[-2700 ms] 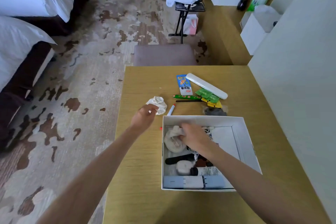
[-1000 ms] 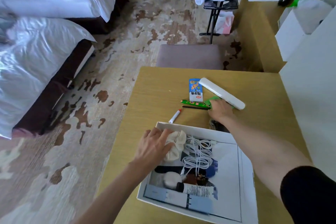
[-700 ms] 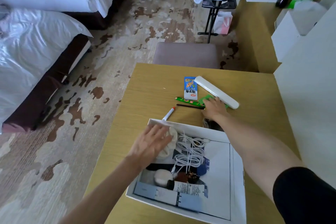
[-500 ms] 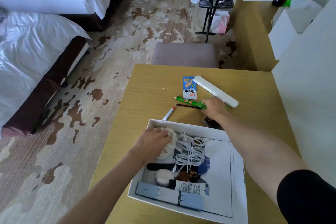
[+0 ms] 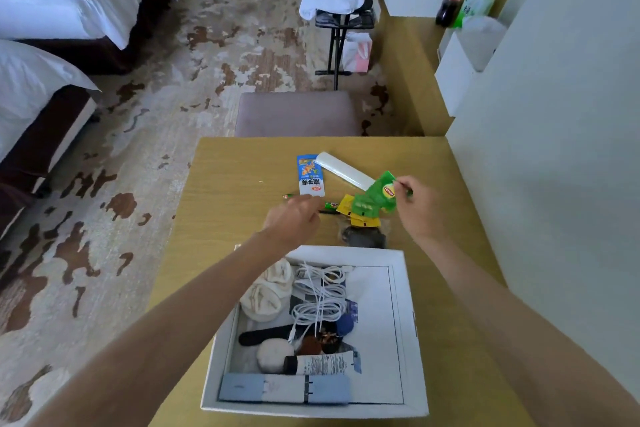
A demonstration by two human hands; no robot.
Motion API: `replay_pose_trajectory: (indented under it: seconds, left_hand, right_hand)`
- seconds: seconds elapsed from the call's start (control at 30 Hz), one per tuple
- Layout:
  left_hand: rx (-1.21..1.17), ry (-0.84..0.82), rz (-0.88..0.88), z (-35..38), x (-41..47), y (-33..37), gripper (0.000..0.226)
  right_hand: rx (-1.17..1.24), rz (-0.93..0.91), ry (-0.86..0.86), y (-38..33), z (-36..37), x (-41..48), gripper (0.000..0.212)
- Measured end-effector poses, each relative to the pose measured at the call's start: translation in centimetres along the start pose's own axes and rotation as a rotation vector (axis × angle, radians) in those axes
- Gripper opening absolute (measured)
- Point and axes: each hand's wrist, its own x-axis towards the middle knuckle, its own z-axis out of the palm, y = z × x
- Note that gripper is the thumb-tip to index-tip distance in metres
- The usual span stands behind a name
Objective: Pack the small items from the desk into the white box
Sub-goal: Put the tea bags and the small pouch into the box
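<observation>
The white box [image 5: 398, 257] stands at the near edge of the desk [image 5: 235, 184], holding rolled cream socks [image 5: 267, 291], a white cable [image 5: 318, 291], a tube [image 5: 320, 364] and other small things. My right hand [image 5: 417, 206] pinches green tea packets [image 5: 377, 199], lifted above the desk beyond the box. Yellow packets [image 5: 360, 220] and a dark item [image 5: 363, 237] lie beneath them. My left hand [image 5: 294, 218] has its fingers curled down over a green pen [image 5: 330, 205] and a black pen; what it grips is hidden. A blue snack packet [image 5: 310, 175] and a white case [image 5: 343, 168] lie farther back.
A padded stool [image 5: 298, 114] sits against the desk's far edge. A white wall [image 5: 554, 184] borders the desk on the right. Two beds [image 5: 52, 28] stand left across the carpet, and a luggage rack [image 5: 343, 14] with white cloth is farther back.
My left hand left the socks in the box and moved out over the pens. My right hand lifted the green tea packets off the desk. The red-capped marker is out of sight under my left arm.
</observation>
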Motion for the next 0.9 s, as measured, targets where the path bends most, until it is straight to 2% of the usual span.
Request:
replay_pose_trajectory:
  seconds: [0.07,0.2,0.33,0.43,0.5,0.67,0.8,0.9]
  left_hand:
    - [0.056,-0.109,0.002,1.7,2.4,1.1,0.03]
    - [0.148,-0.206,0.048,5.6,6.7,3.2,0.032]
    - [0.235,-0.321,0.045,8.6,10.5,5.5,0.046]
    - [0.421,-0.363,0.089,9.8,12.0,6.8,0.062]
    - [0.499,-0.354,0.117,10.3,12.5,7.5,0.059]
    - [0.569,-0.286,0.191,10.3,12.3,8.4,0.023]
    - [0.585,-0.274,0.169,9.1,11.4,8.1,0.021]
    - [0.445,-0.147,0.085,6.7,10.4,8.2,0.022]
  right_hand:
    - [0.108,0.08,0.058,1.0,-1.5,-1.8,0.017]
    - [0.189,0.236,0.141,3.2,-3.4,-4.7,0.016]
    - [0.242,0.274,0.198,4.3,-5.1,-6.4,0.01]
    - [0.246,0.281,0.205,5.0,-6.2,-7.2,0.01]
    - [0.238,0.282,0.196,5.7,-6.6,-7.6,0.011]
    - [0.198,0.305,0.178,6.7,-7.1,-8.1,0.014]
    - [0.234,0.332,0.183,6.4,-7.4,-8.1,0.017]
    - [0.333,0.356,0.183,5.3,-7.9,-7.8,0.011]
